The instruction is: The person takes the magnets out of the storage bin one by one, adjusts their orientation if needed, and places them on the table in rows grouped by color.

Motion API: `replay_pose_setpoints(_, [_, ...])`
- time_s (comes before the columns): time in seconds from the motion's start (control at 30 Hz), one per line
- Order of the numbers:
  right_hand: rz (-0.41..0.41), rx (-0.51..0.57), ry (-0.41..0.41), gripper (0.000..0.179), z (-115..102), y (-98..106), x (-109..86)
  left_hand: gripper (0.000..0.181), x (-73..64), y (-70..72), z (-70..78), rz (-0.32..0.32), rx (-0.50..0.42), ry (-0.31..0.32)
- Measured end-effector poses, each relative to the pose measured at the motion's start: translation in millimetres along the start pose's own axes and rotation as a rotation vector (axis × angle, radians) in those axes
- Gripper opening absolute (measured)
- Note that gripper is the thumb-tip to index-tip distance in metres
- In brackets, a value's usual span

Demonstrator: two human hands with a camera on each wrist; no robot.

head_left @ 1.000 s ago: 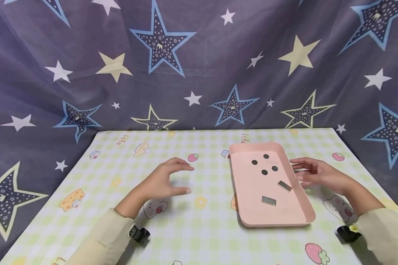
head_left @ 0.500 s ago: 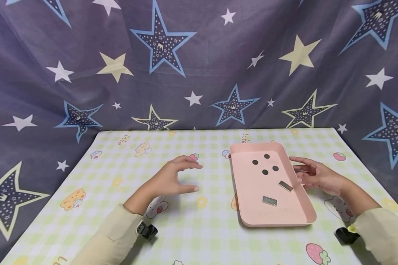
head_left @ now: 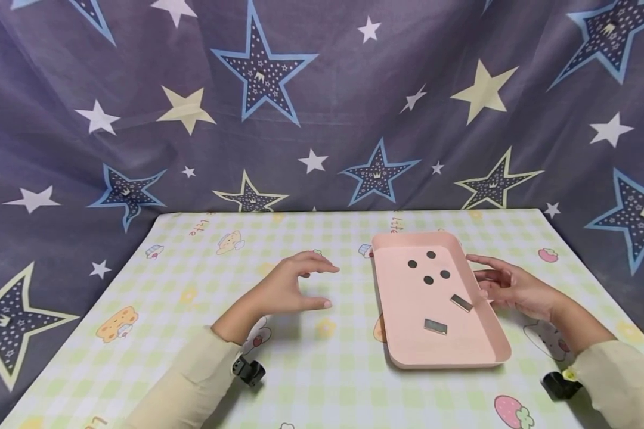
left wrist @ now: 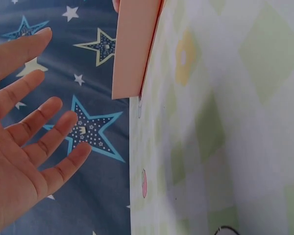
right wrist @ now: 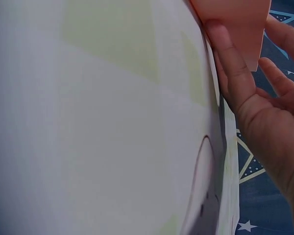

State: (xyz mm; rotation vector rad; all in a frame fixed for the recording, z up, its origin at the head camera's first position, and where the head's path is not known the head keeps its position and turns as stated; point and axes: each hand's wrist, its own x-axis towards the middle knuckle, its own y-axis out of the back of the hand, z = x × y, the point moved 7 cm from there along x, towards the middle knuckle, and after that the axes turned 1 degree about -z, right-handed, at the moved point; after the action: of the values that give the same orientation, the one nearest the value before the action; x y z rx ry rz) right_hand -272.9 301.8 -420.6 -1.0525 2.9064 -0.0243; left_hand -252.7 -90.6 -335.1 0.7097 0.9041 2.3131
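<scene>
A shallow pink tray [head_left: 413,348] lies on the table, right of centre in the head view. Inside are several small dark discs [head_left: 428,280] toward its far end and two dark rectangular pieces [head_left: 435,326] nearer. At the tray's right wall is my right hand [head_left: 520,289], its fingers loosely bent along the outside. In the right wrist view a fingertip [right wrist: 219,34] lies against the tray's wall. My left hand [head_left: 290,286] hovers left of the tray, apart from it, with thumb and fingers spread and nothing between them. The left wrist view shows its fingers extended.
A green-and-white checked cloth [head_left: 155,381] with cartoon prints covers the table. Behind it hangs a dark curtain [head_left: 322,107] patterned with stars. Small black devices are strapped at the left wrist [head_left: 248,370] and the right wrist [head_left: 560,386].
My left hand has moved rightward, closer to the tray. The right hand has shifted slightly left against the tray's wall. The tray and its contents look unmoved.
</scene>
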Motion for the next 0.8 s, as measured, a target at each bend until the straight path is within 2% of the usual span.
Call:
replay_pose_setpoints(0.4, [0.019,-0.012,-0.02,0.064,-2,-4,-0.4,0.048,12.7,-9.7,1.9,-0.001,-0.013,-0.027])
replay_pose_setpoints(0.8, [0.086,-0.123,-0.03,0.063,-1,-2,-2.0,0.048,29.8,-20.3,5.6,-0.028,-0.005,-0.026])
